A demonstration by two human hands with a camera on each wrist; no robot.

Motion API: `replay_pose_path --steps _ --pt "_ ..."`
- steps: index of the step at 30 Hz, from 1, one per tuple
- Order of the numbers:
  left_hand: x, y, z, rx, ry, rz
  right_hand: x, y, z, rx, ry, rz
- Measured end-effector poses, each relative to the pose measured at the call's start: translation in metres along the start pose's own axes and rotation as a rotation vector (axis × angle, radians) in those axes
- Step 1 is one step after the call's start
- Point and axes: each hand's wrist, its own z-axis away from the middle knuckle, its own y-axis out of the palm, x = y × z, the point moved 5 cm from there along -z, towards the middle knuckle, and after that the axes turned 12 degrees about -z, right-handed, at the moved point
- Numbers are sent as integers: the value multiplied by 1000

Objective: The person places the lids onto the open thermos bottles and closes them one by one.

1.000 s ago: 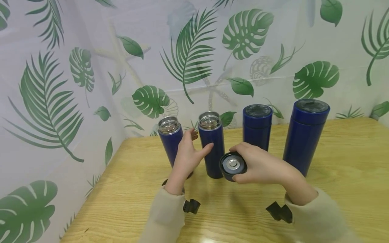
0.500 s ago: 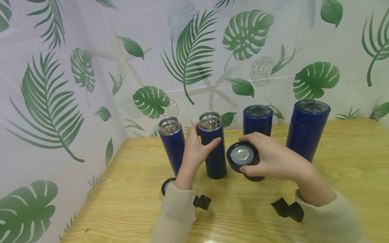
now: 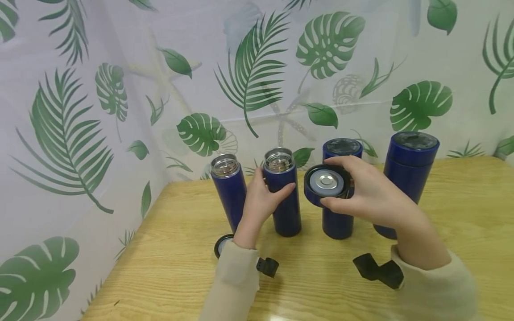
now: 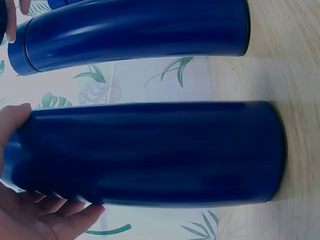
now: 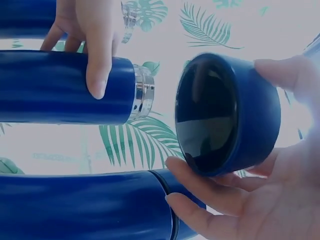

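Slightly left of centre in the head view, a blue thermos (image 3: 287, 211) stands lidless, its steel neck showing. My left hand (image 3: 262, 200) grips its upper body, thumb on the near side; the left wrist view shows thumb and fingers on opposite sides of the thermos (image 4: 150, 155). With thumb and fingers my right hand (image 3: 373, 196) holds a blue lid (image 3: 327, 183), its grey inner side with a metal disc turned towards the head camera. The lid is apart from the open neck, up and right of it. Its dark glossy top (image 5: 207, 112) shows in the right wrist view.
Left of my left hand stands another lidless blue thermos (image 3: 230, 194). A second lid (image 3: 223, 245) lies on the table (image 3: 160, 267), partly behind my left sleeve. Two lidded thermoses, a nearer one (image 3: 337, 226) behind the held lid and a rightmost one (image 3: 409, 178), stand upright.
My left hand has moved right from between the two lidless thermoses and now grips the second one. My right hand has raised the lid and carried it slightly right.
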Motion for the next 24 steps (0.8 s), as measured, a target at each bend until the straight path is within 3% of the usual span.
replay_pose_path --steps 6,15,24 --pt "-5 -3 4 23 27 -75 1 -4 1 -62 27 21" --pt "-11 -3 15 174 119 -61 2 -10 8 -152 11 75" --pt "-22 0 22 276 208 -57 -1 -16 12 -151 46 85"
